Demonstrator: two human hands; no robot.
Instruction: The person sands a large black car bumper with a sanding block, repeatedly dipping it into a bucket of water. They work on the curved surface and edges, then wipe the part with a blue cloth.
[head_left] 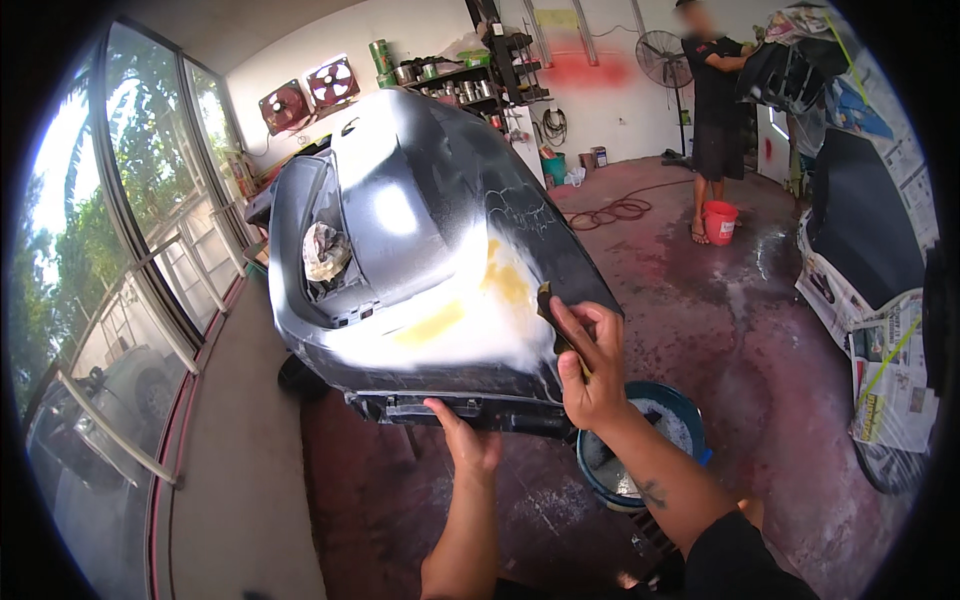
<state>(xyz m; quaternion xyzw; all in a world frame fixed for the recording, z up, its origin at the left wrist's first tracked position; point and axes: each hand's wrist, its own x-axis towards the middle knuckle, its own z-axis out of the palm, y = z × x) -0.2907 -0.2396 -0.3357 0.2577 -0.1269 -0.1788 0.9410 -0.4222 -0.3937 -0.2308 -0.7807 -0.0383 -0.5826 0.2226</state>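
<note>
A car bumper (400,235) fills the middle, dark grey with a white primed patch and yellowish filler spots. My right hand (592,372) grips a dark sanding block (552,315) with a yellowish edge, held against the bumper's right edge beside the white patch. At the bumper's lower edge, my left hand (470,440) holds on with the thumb in front; its other fingers are mostly hidden. Crumpled paper (325,252) sits in the bumper's left opening.
Below my right forearm stands a bucket (675,410) of soapy water. At the back right a person (718,110) works on another dark part, near a red bucket (719,222) and a hose (615,208). A paper-masked panel (865,225) is at right, tall windows (150,150) at left.
</note>
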